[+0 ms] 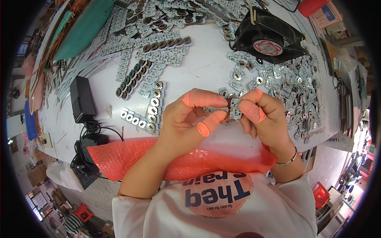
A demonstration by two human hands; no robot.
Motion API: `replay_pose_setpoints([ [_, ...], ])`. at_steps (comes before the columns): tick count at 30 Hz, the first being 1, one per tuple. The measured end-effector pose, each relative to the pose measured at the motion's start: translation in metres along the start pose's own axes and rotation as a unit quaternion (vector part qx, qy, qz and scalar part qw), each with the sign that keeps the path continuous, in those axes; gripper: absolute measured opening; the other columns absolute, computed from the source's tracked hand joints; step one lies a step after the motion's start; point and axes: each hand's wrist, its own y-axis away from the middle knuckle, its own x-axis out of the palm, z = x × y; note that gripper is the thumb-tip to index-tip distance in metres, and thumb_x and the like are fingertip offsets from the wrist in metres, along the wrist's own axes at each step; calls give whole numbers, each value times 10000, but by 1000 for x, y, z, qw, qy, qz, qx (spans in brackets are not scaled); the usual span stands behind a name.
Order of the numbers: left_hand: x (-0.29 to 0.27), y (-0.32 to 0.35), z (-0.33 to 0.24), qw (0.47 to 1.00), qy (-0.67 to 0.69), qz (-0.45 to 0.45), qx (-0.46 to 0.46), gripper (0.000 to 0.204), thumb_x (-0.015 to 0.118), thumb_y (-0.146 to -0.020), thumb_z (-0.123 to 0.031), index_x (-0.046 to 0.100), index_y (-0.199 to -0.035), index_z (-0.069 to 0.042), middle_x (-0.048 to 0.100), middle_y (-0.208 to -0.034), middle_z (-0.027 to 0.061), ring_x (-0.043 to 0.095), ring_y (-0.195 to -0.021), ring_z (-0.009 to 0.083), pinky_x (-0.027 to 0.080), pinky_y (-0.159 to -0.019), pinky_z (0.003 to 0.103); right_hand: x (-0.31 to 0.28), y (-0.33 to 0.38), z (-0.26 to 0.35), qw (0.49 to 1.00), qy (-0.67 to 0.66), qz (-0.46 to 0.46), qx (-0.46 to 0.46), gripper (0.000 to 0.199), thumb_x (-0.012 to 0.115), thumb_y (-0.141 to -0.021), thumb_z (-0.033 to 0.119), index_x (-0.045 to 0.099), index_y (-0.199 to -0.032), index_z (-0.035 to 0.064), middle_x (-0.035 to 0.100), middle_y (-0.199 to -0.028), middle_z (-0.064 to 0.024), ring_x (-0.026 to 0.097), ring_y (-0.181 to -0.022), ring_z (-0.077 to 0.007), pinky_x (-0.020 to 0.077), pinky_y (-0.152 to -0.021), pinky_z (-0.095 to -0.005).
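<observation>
Both hands meet at the table's near edge: left hand [186, 119] and right hand [262, 115] each pinch one small component strip [232, 108] between capped fingertips. Likely mid-snap, separating one piece. Next calls for a firm bend along the strip's joint, above the red bubble wrap [131, 156].

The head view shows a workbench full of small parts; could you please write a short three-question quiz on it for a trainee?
1. True or false: both the left hand and the right hand grip the small silver strip of square metal parts.
2. Which lies at the bench's near edge, under the forearms? A) a blue cloth B) a red bubble-wrap sheet C) a wooden board
3. Fill in: the black square fan sits on the far ____ side of the white table.

Key: 1 true; 2 B; 3 right.
</observation>
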Motion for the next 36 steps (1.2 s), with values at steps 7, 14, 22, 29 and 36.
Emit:
replay_pose_setpoints([
  [7,0,2,2,982,-178,-4,68,233,632,-799,86,582,-1010,1,584,-1001,117,598,-869,164,529,-732,263,3,0,-9,997,41,2,-64,199,588,-917,192,588,-831,14,530,-558,3,477,-489,-48,376,-455,-204],
  [14,3,2,3,987,-150,-22,48,253,635,-792,100,584,-1018,-2,586,-985,117,606,-885,169,526,-723,254,2,2,-1,998,-20,-55,1,194,572,-927,206,588,-861,25,548,-562,1,440,-447,-36,356,-425,-200],
  [22,1,3,3,975,-205,-7,90,247,631,-794,102,592,-1015,-1,587,-983,113,602,-892,173,521,-724,247,2,0,-7,999,25,-9,-35,175,562,-925,193,584,-851,37,548,-549,5,440,-432,-26,343,-392,-186],
  [29,4,2,-1,977,-200,-30,69,256,645,-784,94,596,-1017,-1,603,-964,111,602,-895,176,511,-750,266,6,2,-2,999,5,-30,10,166,559,-927,178,582,-847,33,557,-558,-5,453,-426,-32,355,-393,-183],
  [36,1,0,6,959,-254,15,126,241,626,-798,104,583,-1018,16,594,-998,120,617,-894,192,527,-756,289,6,-2,-7,998,-35,-53,8,158,564,-921,159,601,-876,12,589,-609,-32,506,-446,-61,395,-403,-201],
])
